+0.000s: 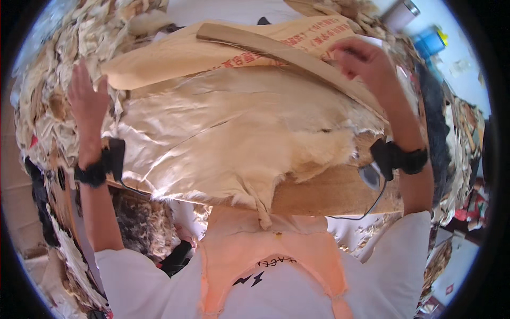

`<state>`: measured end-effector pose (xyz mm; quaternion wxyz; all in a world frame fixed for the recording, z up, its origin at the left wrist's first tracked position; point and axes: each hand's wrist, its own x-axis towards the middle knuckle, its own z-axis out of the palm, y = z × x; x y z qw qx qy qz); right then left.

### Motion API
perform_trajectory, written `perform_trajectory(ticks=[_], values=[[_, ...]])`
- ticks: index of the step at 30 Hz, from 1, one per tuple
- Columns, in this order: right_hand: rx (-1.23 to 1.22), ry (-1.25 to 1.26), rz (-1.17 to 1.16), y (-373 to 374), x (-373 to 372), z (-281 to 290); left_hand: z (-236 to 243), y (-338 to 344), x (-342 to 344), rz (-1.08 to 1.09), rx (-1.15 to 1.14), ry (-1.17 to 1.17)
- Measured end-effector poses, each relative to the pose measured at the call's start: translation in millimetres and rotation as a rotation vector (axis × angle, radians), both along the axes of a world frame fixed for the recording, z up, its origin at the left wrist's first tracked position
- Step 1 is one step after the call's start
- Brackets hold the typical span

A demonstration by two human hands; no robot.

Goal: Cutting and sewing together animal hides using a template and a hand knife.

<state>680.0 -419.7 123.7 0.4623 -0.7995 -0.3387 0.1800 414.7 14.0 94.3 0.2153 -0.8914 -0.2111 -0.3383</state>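
Note:
A pale animal hide (212, 133) lies spread out in front of me, skin side up, with white fur showing along its edges and at a folded-over patch on the right. A narrow tail of skin hangs over the near edge of the wooden board (329, 194) beneath it. My left hand (89, 98) is raised beside the hide's left edge, fingers stretched, nothing in it. Over the far right part, my right hand (364, 61) hovers with loosely bent fingers, apparently empty. Below it, a long wooden slat (265, 47) lies diagonally across a tan sack (159, 56) with red print.
Heaped hides (58, 101) crowd the left side and more pile up at the right (459, 143). A metal flask (401, 15) and a blue container (429, 42) stand at the far right. Brown fur (143, 220) shows below the board. Black wrist straps with cords are on both arms.

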Motion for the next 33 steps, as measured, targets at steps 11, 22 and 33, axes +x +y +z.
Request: perform_trajectory(ticks=[11,22,33], values=[[-0.192,-0.229,0.253,1,-56,-78,-11,-249,16,-0.51,-0.672,0.693],[-0.123,-0.153,0.286,1,-55,-98,-64,-283,47,-0.616,-0.599,0.858],[-0.086,-0.326,0.285,1,-62,-105,-61,-279,49,-0.624,-0.592,0.895]])
